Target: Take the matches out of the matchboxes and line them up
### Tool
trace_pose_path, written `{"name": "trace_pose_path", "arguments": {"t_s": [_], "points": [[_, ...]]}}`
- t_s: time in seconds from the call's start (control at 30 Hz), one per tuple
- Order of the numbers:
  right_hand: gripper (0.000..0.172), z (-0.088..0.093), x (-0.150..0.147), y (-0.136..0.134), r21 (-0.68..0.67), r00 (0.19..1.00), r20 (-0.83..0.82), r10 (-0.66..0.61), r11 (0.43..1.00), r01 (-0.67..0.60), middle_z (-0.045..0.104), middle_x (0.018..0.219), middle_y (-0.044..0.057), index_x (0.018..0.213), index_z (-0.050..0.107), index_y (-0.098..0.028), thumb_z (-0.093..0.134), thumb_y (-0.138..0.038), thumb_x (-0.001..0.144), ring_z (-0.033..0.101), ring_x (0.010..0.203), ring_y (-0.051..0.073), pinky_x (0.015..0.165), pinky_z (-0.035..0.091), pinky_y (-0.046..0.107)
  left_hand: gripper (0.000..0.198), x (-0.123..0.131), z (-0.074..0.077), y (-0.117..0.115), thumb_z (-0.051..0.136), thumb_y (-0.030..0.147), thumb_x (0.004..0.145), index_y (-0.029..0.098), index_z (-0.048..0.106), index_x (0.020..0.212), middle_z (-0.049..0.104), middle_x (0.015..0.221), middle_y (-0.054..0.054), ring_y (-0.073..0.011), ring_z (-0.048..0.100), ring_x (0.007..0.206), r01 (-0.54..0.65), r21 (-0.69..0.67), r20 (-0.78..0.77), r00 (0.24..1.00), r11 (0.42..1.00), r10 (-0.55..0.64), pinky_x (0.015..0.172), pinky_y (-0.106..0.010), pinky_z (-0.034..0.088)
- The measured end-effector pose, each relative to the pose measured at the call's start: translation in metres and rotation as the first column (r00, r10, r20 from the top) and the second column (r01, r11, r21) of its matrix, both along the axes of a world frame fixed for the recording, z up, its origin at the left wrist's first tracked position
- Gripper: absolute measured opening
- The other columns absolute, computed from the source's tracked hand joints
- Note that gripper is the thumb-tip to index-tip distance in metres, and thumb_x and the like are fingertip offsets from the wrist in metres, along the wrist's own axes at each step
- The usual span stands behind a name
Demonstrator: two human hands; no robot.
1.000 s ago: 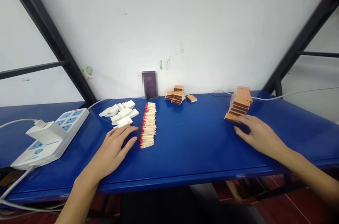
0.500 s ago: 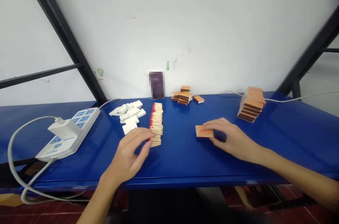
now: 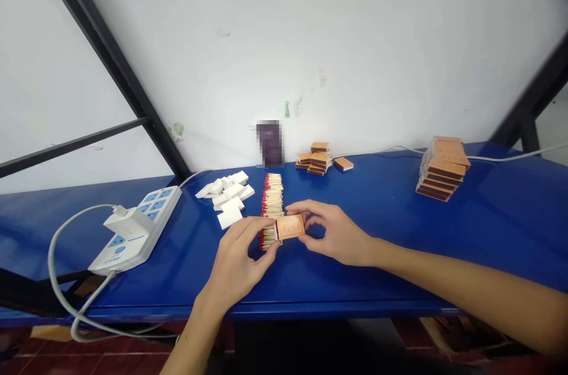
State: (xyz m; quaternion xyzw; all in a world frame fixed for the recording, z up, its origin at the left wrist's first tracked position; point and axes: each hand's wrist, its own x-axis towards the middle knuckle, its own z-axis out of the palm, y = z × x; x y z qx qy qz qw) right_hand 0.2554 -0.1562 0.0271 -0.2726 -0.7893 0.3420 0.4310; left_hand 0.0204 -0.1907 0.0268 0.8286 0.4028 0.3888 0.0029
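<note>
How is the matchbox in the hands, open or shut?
Slightly open, it seems: a white strip shows at the left end of the matchbox, which the right hand holds.

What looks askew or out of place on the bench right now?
Nothing spilled or damaged. The tall matchbox stack on the right is staggered and leans. The white trays lie in a loose heap beside the neat row of matches. The right hand holds one matchbox at the row's near end, left hand beside it.
</note>
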Motion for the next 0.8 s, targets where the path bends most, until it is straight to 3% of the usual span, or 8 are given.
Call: {"name": "trace_pose_path", "arguments": {"t_s": [0.17, 0.3, 0.4, 0.53, 0.67, 0.73, 0.8], "points": [[0.046, -0.005, 0.005, 0.001, 0.112, 1.0, 0.007, 0.025, 0.993, -0.026, 0.07, 0.119, 0.007, 0.125, 0.063, -0.022, 0.062, -0.008, 0.081, 0.068, 0.102, 0.019, 0.083, 0.06, 0.033, 0.035, 0.004, -0.001, 0.001, 0.064, 0.031, 0.094, 0.024, 0.058, 0.129, 0.071, 0.116, -0.009, -0.0232, 0.068, 0.103, -0.014, -0.04, -0.032, 0.999, 0.999, 0.013, 0.09, -0.037, 0.055], [0.045, -0.004, 0.006, 0.0, 0.22, 0.995, 0.098, 0.007, 0.975, -0.029, 0.07, 0.121, 0.008, 0.125, 0.063, -0.023, 0.063, -0.008, 0.082, 0.066, 0.109, 0.022, 0.094, 0.055, 0.041, 0.03, 0.002, 0.0, 0.0, 0.068, 0.038, 0.092, 0.024, 0.064, 0.118, 0.072, 0.112, -0.007, -0.0226, 0.068, 0.1, -0.031, -0.138, 0.051, 0.998, 0.99, 0.038, 0.089, -0.037, 0.056], [0.041, -0.005, 0.006, -0.002, 0.316, 0.975, 0.216, -0.061, 0.949, -0.011, 0.071, 0.122, 0.008, 0.124, 0.066, -0.025, 0.066, -0.012, 0.085, 0.064, 0.114, 0.025, 0.098, 0.046, 0.047, 0.025, 0.001, 0.003, -0.001, 0.069, 0.041, 0.092, 0.023, 0.068, 0.11, 0.073, 0.108, -0.006, -0.0213, 0.068, 0.096, -0.026, -0.215, 0.111, 0.993, 0.976, 0.051, 0.086, -0.034, 0.056], [0.023, -0.004, 0.004, -0.003, 0.364, 0.958, 0.224, -0.182, 0.927, 0.091, 0.073, 0.118, 0.007, 0.114, 0.072, -0.025, 0.066, -0.019, 0.092, 0.067, 0.109, 0.023, 0.095, 0.039, 0.043, 0.023, 0.0, 0.005, -0.001, 0.06, 0.041, 0.097, 0.022, 0.072, 0.103, 0.073, 0.104, -0.007, -0.0216, 0.069, 0.096, -0.017, -0.249, 0.101, 0.994, 0.968, 0.043, 0.086, -0.034, 0.055], [0.012, 0.001, 0.0, -0.005, 0.292, 0.957, 0.204, -0.206, 0.946, 0.142, 0.077, 0.099, 0.004, 0.102, 0.075, -0.023, 0.07, -0.024, 0.091, 0.07, 0.087, 0.018, 0.088, 0.038, 0.039, 0.023, -0.002, 0.004, -0.001, 0.057, 0.038, 0.098, 0.022, 0.073, 0.106, 0.073, 0.106, -0.006, -0.0214, 0.069, 0.098, -0.036, -0.218, 0.086, 0.995, 0.975, 0.056, 0.088, -0.034, 0.054], [0.014, 0.003, -0.001, -0.004, 0.214, 0.966, 0.17, -0.195, 0.964, 0.157, 0.078, 0.096, 0.003, 0.102, 0.074, -0.023, 0.072, -0.025, 0.088, 0.07, 0.079, 0.017, 0.086, 0.042, 0.039, 0.03, -0.005, 0.003, -0.001, 0.057, 0.035, 0.097, 0.023, 0.066, 0.123, 0.073, 0.108, -0.006, -0.0214, 0.068, 0.099, -0.06, -0.191, 0.099, 0.992, 0.98, 0.08, 0.09, -0.036, 0.053], [0.025, 0.003, -0.001, -0.003, 0.042, 0.981, 0.133, -0.14, 0.99, 0.136, 0.078, 0.098, 0.004, 0.111, 0.072, -0.021, 0.072, -0.028, 0.087, 0.071, 0.072, 0.016, 0.081, 0.049, 0.037, 0.049, -0.009, 0.003, 0.0, 0.06, 0.033, 0.095, 0.024, 0.051, 0.142, 0.073, 0.107, -0.005, -0.0209, 0.068, 0.098, -0.094, -0.177, 0.121, 0.986, 0.98, 0.116, 0.091, -0.037, 0.054]]}}
